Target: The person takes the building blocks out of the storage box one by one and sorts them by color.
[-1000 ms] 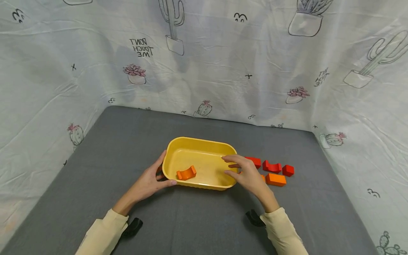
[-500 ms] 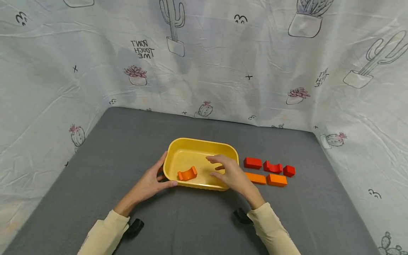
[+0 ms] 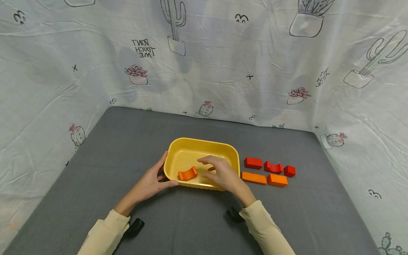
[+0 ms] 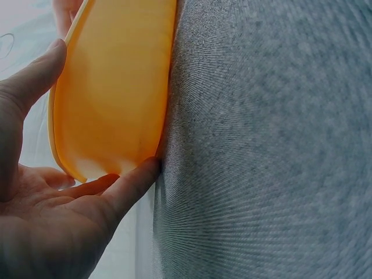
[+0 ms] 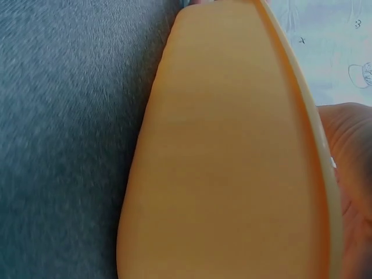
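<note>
A yellow plastic bin sits on the grey cloth in the head view. My left hand holds its left end, the thumb on the rim by the near corner. In the left wrist view, the fingers of the left hand reach round the end of the bin. An orange arched block lies inside the bin, near its front-left corner. Above the bin's right half hovers my right hand, fingers loosely bent and apart, holding nothing; it is just right of the orange arched block.
Right of the bin lie a red oblong block, a red arched block and a small red cube. Before them are a long orange block and a shorter orange block. A printed curtain surrounds the grey table.
My right hand has moved left from the bin's right rim to over its inside, uncovering the blocks at the right. The left hand keeps its hold on the bin.
</note>
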Demonstrator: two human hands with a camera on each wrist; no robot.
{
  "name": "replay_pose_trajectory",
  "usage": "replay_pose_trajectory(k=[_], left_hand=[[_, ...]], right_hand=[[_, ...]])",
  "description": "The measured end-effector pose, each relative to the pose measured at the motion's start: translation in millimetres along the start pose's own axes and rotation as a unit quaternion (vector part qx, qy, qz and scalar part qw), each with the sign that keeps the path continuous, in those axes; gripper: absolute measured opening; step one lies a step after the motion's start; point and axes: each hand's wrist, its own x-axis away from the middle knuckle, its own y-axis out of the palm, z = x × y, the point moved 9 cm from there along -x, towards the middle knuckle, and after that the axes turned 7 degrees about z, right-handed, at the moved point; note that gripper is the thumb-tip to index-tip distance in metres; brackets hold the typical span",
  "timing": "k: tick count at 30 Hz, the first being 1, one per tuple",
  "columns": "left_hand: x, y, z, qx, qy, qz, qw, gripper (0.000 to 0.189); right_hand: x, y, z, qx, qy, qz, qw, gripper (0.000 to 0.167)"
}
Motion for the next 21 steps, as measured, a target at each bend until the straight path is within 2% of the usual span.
replay_pose_trajectory(k=[7,13,21], left_hand=[[0.1,0.0,0.5,0.003,-0.002,-0.001,1.0,0.111],[0.1,0.2,1.5,0.002,0.001,0.0,1.0,0.111],[0.5,-0.5,1.2,0.006,0.003,-0.002,1.0,0.111]], right_hand=[[-7.1,15.1,-1.3,0.015,0.009,-0.041,0.999,0.047],[-13.3,23.5,-1.9,0.018,0.021,-0.054,0.9982,0.042],[-18.5,34.1,-2.9,0.035,0.016,-0.067,0.997,0.039]])
